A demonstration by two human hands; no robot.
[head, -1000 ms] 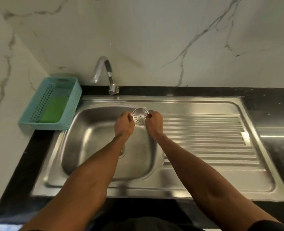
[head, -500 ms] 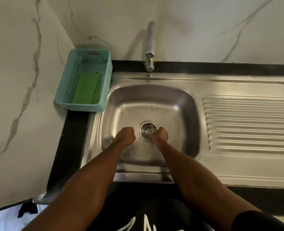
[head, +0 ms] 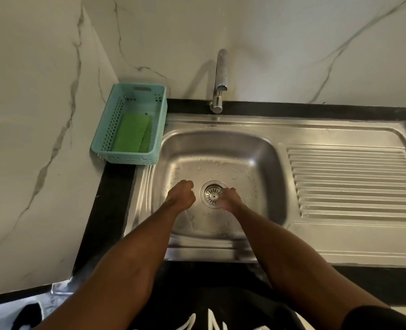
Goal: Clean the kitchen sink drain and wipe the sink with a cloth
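The round perforated steel drain strainer sits in the drain at the centre of the wet stainless sink basin. The right hand touches its right rim; its grip cannot be told. The left hand, curled and holding nothing, rests just left. A green cloth lies in the teal perforated basket at the sink's rear left corner.

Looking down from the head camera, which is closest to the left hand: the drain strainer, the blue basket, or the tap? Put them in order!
From the left hand:
1. Drain strainer, just to its right in the sink bottom.
2. Blue basket, up and to the left on the counter, with the green cloth inside.
3. Tap, farthest, up at the back wall.
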